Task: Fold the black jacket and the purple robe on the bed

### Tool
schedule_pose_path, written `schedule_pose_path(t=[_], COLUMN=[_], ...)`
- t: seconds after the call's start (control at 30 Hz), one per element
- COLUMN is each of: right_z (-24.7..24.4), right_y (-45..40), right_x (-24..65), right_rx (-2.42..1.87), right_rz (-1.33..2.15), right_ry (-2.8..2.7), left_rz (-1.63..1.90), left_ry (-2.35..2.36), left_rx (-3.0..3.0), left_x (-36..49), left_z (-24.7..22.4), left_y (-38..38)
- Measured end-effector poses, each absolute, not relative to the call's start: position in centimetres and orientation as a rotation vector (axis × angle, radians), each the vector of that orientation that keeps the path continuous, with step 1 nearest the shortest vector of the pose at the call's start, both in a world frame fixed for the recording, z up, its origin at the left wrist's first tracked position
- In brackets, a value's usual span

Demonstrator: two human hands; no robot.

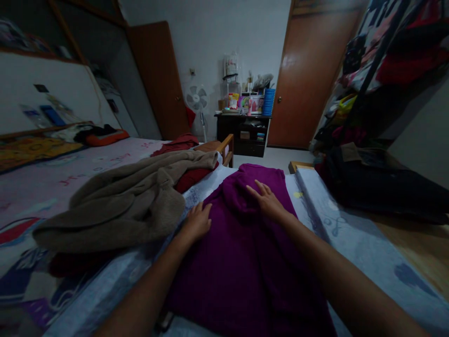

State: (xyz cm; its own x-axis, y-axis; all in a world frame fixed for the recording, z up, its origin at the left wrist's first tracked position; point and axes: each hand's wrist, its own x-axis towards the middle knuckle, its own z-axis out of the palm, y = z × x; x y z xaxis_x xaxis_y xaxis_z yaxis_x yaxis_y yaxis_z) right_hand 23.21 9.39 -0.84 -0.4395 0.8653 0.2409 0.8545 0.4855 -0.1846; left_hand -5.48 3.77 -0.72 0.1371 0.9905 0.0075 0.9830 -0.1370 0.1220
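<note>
A purple garment [238, 252] lies spread on the pale patterned bedding, its far end folded over near the collar area. My left hand [197, 221] rests at the garment's left edge, fingers apart, with nothing held. Over the upper part, right of the bunched fold, my right hand [267, 200] lies with its fingers spread and grips nothing. To the left of my left hand is a brown fleecy coat [129, 201], with dark red cloth showing beneath it.
Dark folded clothes [382, 182] are piled at the right. Beyond the bed are a wooden bed rail [227, 149], a black cabinet [242, 135] with items on top, and a white fan [197, 100]. Clothes hang at the upper right.
</note>
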Motion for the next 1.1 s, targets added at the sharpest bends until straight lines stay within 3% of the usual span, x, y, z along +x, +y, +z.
schedule_pose_path(t=[0.17, 0.4, 0.67, 0.8, 0.93, 1.1], right_z=[0.6, 4.3, 8.2, 6.7, 3.4, 0.3], right_y=[9.6, 10.8, 10.8, 11.0, 10.4, 7.3], right_x=[22.1, 23.0, 26.2, 28.8, 31.1, 32.5], right_rx=[-1.396, -1.455, -1.647, -1.796, -1.937, -1.815], right_rz=[-0.050, -0.196, -0.096, 0.016, 0.344, 0.651], right_ry=[-2.618, -2.311, -1.876, -1.754, -1.767, -1.762], left_rz=[-0.011, 0.063, 0.231, 0.187, 0.095, 0.196], left_ry=[2.060, 2.037, 1.425, 1.242, 1.231, 1.349], left_rx=[2.086, 2.043, 2.216, 2.204, 2.136, 2.113], left_x=[-7.7, -7.8, -6.3, -4.8, -3.5, -3.0], left_z=[-2.3, -0.9, 3.1, 3.7, 2.7, 2.1], left_y=[1.7, 0.7, -1.6, -3.4, -4.7, -5.4])
